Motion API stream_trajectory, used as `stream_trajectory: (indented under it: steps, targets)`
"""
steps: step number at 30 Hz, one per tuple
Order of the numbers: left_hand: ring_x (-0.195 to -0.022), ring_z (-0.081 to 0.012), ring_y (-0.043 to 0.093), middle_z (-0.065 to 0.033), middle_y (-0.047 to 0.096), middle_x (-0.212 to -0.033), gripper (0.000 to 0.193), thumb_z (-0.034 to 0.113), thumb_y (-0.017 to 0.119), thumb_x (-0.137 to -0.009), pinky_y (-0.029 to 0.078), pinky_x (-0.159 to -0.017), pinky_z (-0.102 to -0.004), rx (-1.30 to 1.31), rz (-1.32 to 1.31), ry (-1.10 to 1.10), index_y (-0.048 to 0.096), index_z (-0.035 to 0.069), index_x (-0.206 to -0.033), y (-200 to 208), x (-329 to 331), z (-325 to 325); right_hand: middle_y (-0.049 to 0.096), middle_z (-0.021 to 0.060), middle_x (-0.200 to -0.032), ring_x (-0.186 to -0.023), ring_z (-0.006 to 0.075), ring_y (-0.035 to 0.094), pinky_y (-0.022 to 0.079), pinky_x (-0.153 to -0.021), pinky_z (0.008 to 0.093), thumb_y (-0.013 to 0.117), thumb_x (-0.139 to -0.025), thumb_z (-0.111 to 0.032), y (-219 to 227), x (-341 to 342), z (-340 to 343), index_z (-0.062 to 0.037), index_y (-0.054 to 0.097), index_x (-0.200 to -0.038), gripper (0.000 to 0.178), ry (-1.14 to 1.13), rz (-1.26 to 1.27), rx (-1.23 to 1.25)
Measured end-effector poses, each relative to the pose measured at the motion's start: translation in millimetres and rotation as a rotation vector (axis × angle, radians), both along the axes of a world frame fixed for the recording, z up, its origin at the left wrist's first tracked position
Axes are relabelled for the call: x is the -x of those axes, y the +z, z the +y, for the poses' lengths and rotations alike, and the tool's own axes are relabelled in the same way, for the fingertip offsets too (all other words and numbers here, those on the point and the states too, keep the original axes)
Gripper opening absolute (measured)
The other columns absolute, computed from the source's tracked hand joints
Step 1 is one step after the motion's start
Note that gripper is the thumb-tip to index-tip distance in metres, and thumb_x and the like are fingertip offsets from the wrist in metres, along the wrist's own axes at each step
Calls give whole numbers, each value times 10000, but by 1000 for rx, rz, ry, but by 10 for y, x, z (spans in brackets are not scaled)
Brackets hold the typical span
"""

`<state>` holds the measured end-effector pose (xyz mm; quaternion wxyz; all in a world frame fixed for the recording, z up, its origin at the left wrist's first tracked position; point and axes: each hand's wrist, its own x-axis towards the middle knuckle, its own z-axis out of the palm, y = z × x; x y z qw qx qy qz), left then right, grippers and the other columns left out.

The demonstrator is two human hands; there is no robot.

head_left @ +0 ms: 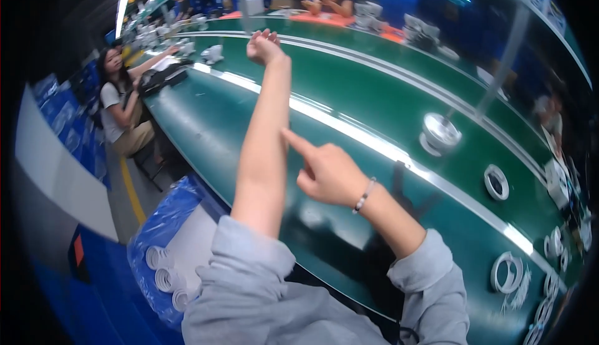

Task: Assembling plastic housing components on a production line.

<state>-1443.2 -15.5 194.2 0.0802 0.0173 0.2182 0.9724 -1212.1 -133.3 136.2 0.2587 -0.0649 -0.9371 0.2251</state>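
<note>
My left arm stretches out over the green work table (pixel 212 111). At its end, my left hand (pixel 265 47) is raised with its fingers loosely curled and apart, and nothing shows in it. My right hand (pixel 331 171) points with its index finger stretched out. That fingertip touches or nearly touches the side of my left forearm (pixel 265 136). The other right fingers are bent and the hand holds nothing I can see. A beaded bracelet (pixel 365 195) circles my right wrist. Both grey sleeves (pixel 249 251) are rolled up.
A green conveyor belt (pixel 374 89) runs beyond the table, carrying a white round fixture (pixel 440 134) and a white ring (pixel 496 181). More white rings (pixel 506 272) lie at right. A blue-lined bin (pixel 165 220) with white coils stands at left. A seated person (pixel 121 105) works beyond it; others sit across.
</note>
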Motion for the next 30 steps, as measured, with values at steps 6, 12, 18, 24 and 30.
stream_trajectory:
  steps: [6, 12, 18, 24, 30]
  targets:
    - [-725, -302, 549, -140, 578, -765, 151, 25, 455, -632, 426, -714, -400, 932, 681, 1091, 590, 64, -688, 5, 1877, -1014, 550, 137, -582, -509, 313, 537, 444, -500, 390, 511, -593, -58, 216, 194, -526, -58, 239, -1304, 762, 384, -33, 8]
    - [-1016, -346, 465, -202, 374, -1227, 330, 179, 511, -657, 379, -860, -404, 1265, 487, 2060, 585, 96, -968, 1205, 2239, -2872, 489, 135, -556, -504, 303, 495, 399, -466, 374, 531, -608, -74, -379, -30, -492, -24, 215, -1306, 768, 484, 38, 14]
    - [-1088, -304, 407, -108, 450, -1175, 294, 112, 530, -671, 325, -888, -428, 1506, 1371, 1738, 570, 103, -963, 1071, 2076, -2821, 529, 152, -599, -549, 312, 537, 437, -500, 388, 564, -641, -119, -673, 172, -427, -19, 166, -1309, 785, 390, -217, -89]
    - [-1238, -189, 249, -61, 306, -1322, 232, 133, 481, -750, 174, -984, -411, 1934, 1983, 1547, 528, 82, -972, 674, 1953, -2463, 502, 105, -556, -479, 279, 492, 400, -490, 342, 567, -661, -110, -521, 141, -413, -29, 257, -1286, 702, 341, -205, -180]
    - [-1273, -201, 179, -62, 300, -1326, 187, 145, 469, -760, 76, -1028, -478, 2452, 1967, 1440, 602, 86, -877, 396, 2153, -2256, 494, 80, -510, -438, 235, 490, 403, -457, 320, 537, -668, -54, -462, 284, -355, -44, 373, -1235, 590, 402, -98, -70]
